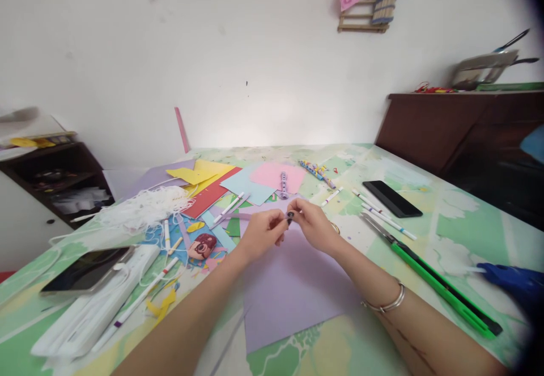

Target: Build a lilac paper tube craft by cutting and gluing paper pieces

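Observation:
My left hand [267,229] and my right hand [311,224] meet over a sheet of purple paper [293,296]. Between their fingertips is a small, dark, round piece [290,215], too small to name. Both hands are closed in a pinch around it. A bracelet circles my right wrist. Just beyond the fingers, a lilac strip with dark dots [284,183] lies on pink paper [272,174]. Left of my left hand is a brown case with a bear face [202,246].
Right of my hands lie a green utility knife [442,288], a black phone [391,198], several markers [382,212] and a blue glue gun [514,282]. To the left are tangled white string [144,208], red paper [210,194], another phone [87,269] and a white power strip [97,302].

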Available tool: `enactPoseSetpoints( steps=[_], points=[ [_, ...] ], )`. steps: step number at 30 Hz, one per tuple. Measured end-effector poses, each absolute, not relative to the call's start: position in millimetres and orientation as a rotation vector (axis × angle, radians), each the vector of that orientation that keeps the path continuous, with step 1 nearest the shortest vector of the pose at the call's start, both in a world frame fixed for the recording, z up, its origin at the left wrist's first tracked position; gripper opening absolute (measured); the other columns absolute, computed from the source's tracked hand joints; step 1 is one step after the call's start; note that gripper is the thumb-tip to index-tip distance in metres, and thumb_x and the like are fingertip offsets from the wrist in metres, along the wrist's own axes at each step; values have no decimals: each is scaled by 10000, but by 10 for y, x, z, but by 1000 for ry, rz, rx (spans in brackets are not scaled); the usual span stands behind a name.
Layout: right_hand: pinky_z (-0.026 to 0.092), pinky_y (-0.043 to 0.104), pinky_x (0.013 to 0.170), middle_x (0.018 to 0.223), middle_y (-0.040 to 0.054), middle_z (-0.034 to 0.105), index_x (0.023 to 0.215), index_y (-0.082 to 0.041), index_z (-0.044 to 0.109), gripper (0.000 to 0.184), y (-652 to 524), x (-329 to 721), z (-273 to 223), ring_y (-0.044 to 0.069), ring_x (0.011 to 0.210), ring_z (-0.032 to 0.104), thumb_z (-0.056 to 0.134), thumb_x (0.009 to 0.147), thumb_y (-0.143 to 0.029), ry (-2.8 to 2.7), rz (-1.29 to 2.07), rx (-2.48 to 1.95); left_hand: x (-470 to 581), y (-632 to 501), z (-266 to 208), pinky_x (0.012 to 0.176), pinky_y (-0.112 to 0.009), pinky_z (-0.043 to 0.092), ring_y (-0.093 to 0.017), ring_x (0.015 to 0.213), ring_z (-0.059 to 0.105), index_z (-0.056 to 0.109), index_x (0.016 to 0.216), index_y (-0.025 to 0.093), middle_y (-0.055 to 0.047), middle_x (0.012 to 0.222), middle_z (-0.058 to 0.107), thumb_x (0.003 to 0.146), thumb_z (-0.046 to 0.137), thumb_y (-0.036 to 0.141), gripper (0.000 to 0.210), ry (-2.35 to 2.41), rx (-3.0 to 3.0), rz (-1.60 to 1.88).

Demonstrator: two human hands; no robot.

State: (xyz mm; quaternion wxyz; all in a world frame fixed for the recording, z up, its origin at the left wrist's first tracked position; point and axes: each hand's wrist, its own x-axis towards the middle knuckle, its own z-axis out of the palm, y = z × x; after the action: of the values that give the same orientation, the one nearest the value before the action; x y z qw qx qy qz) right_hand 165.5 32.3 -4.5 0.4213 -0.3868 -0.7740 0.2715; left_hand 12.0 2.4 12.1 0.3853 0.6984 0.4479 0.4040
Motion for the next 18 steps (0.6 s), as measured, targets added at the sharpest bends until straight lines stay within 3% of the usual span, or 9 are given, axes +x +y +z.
enactPoseSetpoints(
  steps=[3, 9, 18],
  points=[
    [342, 266, 638, 713, 10, 556, 713, -199, 475, 119, 313, 1657, -28, 149, 687, 495, 414, 798, -140, -1954, 628, -1003, 143, 15, 99, 438, -188, 390, -114, 502, 569, 614, 690, 164, -8, 582, 624, 706, 618, 305, 142, 1176, 1801, 1038],
    [352, 253, 609, 667, -1, 550, 695, -206, 467, 141, 227, 1585, -8, 143, 643, 502, 404, 772, -106, -1948, 590, -1033, 148, 31, 31, 366, -160, 311, -68, 377, 482, 589, 593, 140, -4, 487, 579, 764, 590, 357, 276, 1105, 1616, 1111],
    [368, 256, 658, 734, 27, 609, 701, -183, 542, 187, 436, 1830, 12, 156, 716, 546, 448, 708, -21, -2014, 474, -1324, 162, 48, 39, 393, -175, 341, -90, 443, 552, 653, 740, 105, -40, 592, 630, 741, 642, 379, 274, 948, 1343, 1154]
  ],
)
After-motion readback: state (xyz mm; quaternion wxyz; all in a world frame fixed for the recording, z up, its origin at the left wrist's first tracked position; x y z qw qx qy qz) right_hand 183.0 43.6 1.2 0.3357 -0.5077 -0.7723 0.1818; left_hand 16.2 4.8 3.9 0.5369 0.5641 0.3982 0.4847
